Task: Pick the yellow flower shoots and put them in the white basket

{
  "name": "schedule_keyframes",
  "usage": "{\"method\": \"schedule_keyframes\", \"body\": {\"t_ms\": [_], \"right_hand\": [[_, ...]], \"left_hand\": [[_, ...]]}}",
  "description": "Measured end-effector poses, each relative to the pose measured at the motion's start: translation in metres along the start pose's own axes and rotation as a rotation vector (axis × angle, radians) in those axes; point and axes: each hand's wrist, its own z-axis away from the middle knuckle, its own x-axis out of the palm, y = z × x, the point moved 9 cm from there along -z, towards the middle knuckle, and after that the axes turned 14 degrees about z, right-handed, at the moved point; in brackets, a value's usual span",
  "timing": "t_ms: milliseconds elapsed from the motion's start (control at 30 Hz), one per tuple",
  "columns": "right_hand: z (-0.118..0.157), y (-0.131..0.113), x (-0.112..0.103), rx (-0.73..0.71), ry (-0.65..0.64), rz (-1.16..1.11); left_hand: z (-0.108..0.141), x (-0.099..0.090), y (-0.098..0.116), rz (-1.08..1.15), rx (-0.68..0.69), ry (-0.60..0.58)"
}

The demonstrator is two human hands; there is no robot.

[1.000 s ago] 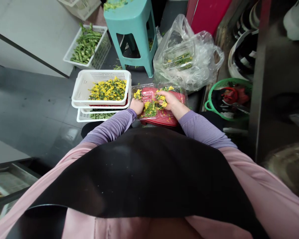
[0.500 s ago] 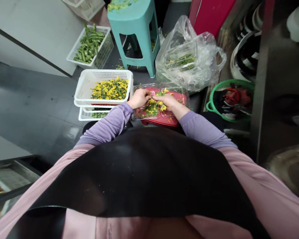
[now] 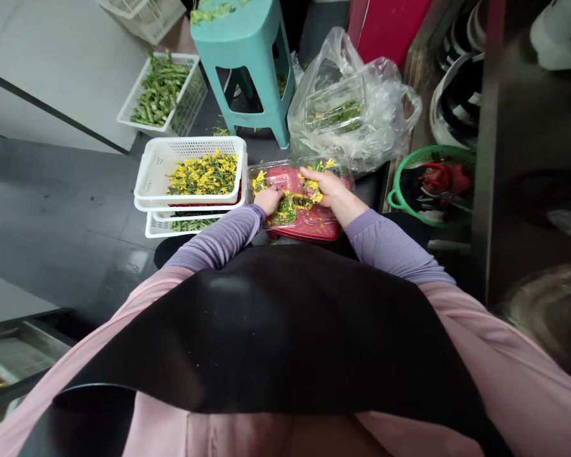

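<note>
In the head view, the right hand (image 3: 329,186) has its thumb and fingers closed on yellow-flowered sprigs (image 3: 316,196), holding them over the right part of a clear plastic tray (image 3: 269,166); the left hand (image 3: 268,200) is low over the tray's left part, its fingertips beside a heap of green bits (image 3: 285,211) flecked with yellow, though whether its fingers pinch anything I cannot tell; more yellow blooms (image 3: 259,182) lie just beyond that hand; the tray rests on a red stool (image 3: 316,233) in front of the person's black apron (image 3: 285,330); to the left, near the left hand, a white basket (image 3: 153,166) of yellow flowers (image 3: 203,174) tops a stack; beyond stand a teal stool (image 3: 238,41) and a bulging clear bag (image 3: 374,149), with a lidded clear box (image 3: 335,108) at the bag; to the right sits a green basket (image 3: 396,184).
</note>
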Motion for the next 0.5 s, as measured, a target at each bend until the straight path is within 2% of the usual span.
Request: {"method": "schedule_keyframes", "body": {"t_ms": [67,133,233,300,367,500], "right_hand": [[0.0,0.003,-0.001,0.03,-0.005,-0.035],[-0.001,0.006,-0.002,0.053,-0.01,-0.06],[-0.007,0.011,-0.009,0.049,0.039,-0.021],[-0.011,0.013,-0.013,0.007,0.081,0.063],[-0.013,0.014,-0.01,-0.048,0.082,0.17],[-0.01,0.016,0.008,-0.111,0.008,0.289]], "left_hand": [[-0.004,0.006,0.002,-0.008,-0.023,-0.004],[-0.007,-0.001,0.001,0.068,-0.071,0.05],[-0.003,-0.021,-0.015,0.443,-0.233,0.149],[0.005,-0.027,-0.025,0.802,-0.344,0.141],[0.015,-0.032,-0.025,1.081,-0.394,0.117],[0.03,-0.04,-0.011,1.307,-0.391,0.106]]}}
